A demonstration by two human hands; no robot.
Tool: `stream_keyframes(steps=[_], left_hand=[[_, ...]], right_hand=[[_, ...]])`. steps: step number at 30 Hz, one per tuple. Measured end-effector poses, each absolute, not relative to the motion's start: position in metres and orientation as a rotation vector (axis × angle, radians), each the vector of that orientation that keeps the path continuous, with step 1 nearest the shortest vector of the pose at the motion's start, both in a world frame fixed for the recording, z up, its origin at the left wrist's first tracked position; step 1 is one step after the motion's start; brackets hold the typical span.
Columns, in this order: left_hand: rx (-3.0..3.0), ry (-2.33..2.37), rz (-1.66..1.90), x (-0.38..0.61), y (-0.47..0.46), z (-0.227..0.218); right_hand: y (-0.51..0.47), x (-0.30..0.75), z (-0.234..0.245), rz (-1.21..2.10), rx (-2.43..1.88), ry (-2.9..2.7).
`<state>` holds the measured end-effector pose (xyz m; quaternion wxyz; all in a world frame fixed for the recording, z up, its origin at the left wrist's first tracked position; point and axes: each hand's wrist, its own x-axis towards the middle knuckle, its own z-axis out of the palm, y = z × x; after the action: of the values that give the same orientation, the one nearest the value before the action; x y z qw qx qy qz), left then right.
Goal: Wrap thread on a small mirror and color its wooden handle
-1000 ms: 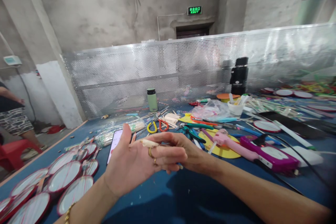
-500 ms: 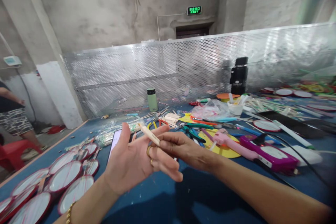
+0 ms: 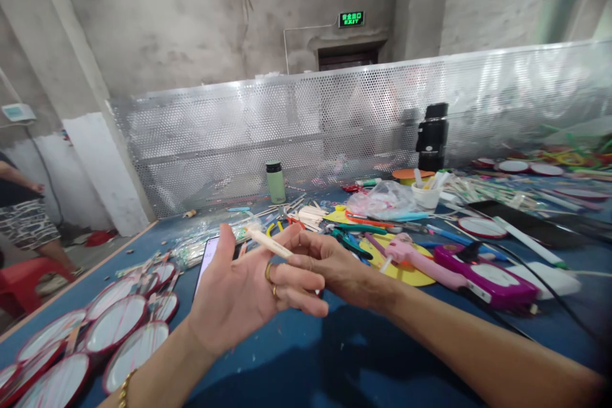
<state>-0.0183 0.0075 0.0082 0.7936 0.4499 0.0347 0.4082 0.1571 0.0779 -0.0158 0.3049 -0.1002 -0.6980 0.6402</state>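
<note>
Two gold rings [image 3: 268,271] are seen on the left hand [image 3: 239,296], which is held open, palm up, fingers spread. One slim, pale wooden stick [image 3: 268,243], smooth and round-ended, is pinched in the closed fingertips of the right hand [image 3: 329,264] and tilted close over the left fingers. Round, glossy, red-rimmed discs [image 3: 119,322] lie left of the left hand on the blue worktop [image 3: 335,357].

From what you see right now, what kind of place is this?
Probably a craft workshop: a blue worktable crowded with a pink glue gun and round red-rimmed pieces, bare concrete walls, a green exit sign.
</note>
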Motion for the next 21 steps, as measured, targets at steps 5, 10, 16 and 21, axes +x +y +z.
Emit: stream_keyframes(steps=[5,10,16,21], left_hand=[[0.987,0.064,0.859,-0.018,0.008,0.009],[0.963,0.065,0.868,-0.019,0.006,0.009],[0.944,0.085,0.884,-0.019,0.005,0.01],[0.947,0.049,0.893,-0.018,0.004,0.011]], right_hand=[[0.075,0.16,-0.01,1.626,-0.285,-1.874],[0.072,0.158,-0.005,1.776,-0.232,-1.65],[0.072,0.158,-0.007,1.947,-0.196,-1.548],[0.071,0.154,-0.016,1.975,-0.189,-1.616]])
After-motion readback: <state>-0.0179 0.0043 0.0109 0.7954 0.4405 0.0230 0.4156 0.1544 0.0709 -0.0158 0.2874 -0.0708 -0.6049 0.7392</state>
